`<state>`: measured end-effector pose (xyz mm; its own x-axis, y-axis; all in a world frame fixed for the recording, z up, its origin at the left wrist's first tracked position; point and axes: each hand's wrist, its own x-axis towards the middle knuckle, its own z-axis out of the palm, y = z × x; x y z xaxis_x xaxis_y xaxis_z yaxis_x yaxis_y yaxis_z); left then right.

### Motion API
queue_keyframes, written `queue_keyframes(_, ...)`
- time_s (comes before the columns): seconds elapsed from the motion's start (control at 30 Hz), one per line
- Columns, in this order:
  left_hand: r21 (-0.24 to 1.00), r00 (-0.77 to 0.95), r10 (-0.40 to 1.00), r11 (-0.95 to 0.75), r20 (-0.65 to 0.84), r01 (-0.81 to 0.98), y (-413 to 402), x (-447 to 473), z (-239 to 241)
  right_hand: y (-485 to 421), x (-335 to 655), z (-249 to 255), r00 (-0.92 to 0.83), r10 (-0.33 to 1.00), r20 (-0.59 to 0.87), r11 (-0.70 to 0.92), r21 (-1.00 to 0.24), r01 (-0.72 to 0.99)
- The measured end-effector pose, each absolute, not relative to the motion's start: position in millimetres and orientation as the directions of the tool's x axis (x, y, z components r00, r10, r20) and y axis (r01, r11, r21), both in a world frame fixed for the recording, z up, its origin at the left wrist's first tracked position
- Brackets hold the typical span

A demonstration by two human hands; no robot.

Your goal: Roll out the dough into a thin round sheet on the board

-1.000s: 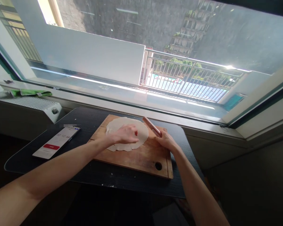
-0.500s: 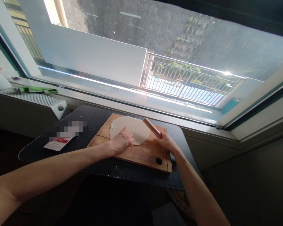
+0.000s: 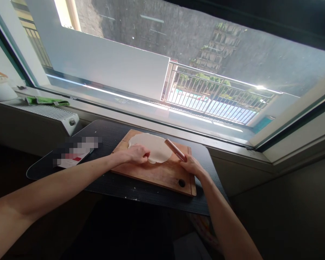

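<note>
A thin, pale dough sheet (image 3: 157,146) lies flat on a wooden cutting board (image 3: 157,175), roughly oval with an uneven rim. Over its near left edge is my left hand (image 3: 138,154), fingers curled in against the dough; the fingertips are partly hidden. My right hand (image 3: 191,164) is closed around the near end of a brown rolling pin (image 3: 175,149). The pin slants away to the left, its far end by the sheet's right edge. The round hole of the board is just in front of this hand.
The board rests on a black table (image 3: 103,184) with white specks at its front edge. A partly blurred white and red packet (image 3: 76,159) lies left. Behind are a window and sill, and a radiator (image 3: 51,110) with a green cloth (image 3: 47,101) and a white pot (image 3: 1,88).
My left hand has moved left across the dough to its near left edge, and its fingers are more curled. My right hand still holds the rolling pin in nearly the same place.
</note>
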<state>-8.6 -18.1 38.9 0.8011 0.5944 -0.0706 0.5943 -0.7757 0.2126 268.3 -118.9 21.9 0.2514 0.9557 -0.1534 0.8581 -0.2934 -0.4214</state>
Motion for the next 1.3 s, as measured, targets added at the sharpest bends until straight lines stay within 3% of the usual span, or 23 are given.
queue_keyframes(0.17, 0.148, 0.841, 0.539, -0.829, -0.049, 0.54, -19.5, -15.8, 39.4, -119.0, 268.2, 21.5, 0.249, 0.955, -0.162, -0.295, -0.409, 0.864)
queue_keyframes(0.27, 0.068, 0.867, 0.485, -0.867, -0.112, 0.493, -21.1, -18.3, 38.5, -118.5, 267.8, 22.1, 0.272, 0.95, -0.157, -0.312, -0.393, 0.865)
queue_keyframes(0.43, -0.069, 0.847, 0.516, -0.857, -0.128, 0.511, -24.3, -18.7, 36.7, -119.4, 263.8, 26.5, 0.271, 0.951, -0.149, -0.309, -0.387, 0.869)
queue_keyframes(0.53, -0.02, 0.836, 0.546, -0.838, -0.052, 0.546, -25.1, -16.1, 34.4, -120.6, 261.3, 29.1, 0.282, 0.947, -0.153, -0.32, -0.383, 0.867)
queue_keyframes(0.73, 0.385, 0.738, 0.675, -0.677, -0.015, 0.627, -6.9, -14.4, 23.2, -121.1, 261.4, 28.9, 0.291, 0.944, -0.158, -0.331, -0.391, 0.859)
queue_keyframes(0.87, 0.464, 0.731, 0.682, -0.647, -0.003, 0.606, 7.6, -13.3, 16.0, -120.9, 262.8, 27.4, 0.281, 0.947, -0.153, -0.319, -0.4, 0.859)
queue_keyframes(1.07, 0.49, 0.745, 0.666, -0.647, -0.01, 0.585, 8.2, -13.8, 11.5, -120.8, 263.7, 26.2, 0.281, 0.947, -0.157, -0.321, -0.409, 0.854)
queue_keyframes(1.3, 0.259, 0.776, 0.621, -0.772, 0.112, 0.58, 1.2, -10.2, 9.6, -121.1, 262.0, 28.0, 0.284, 0.945, -0.159, -0.325, -0.399, 0.857)
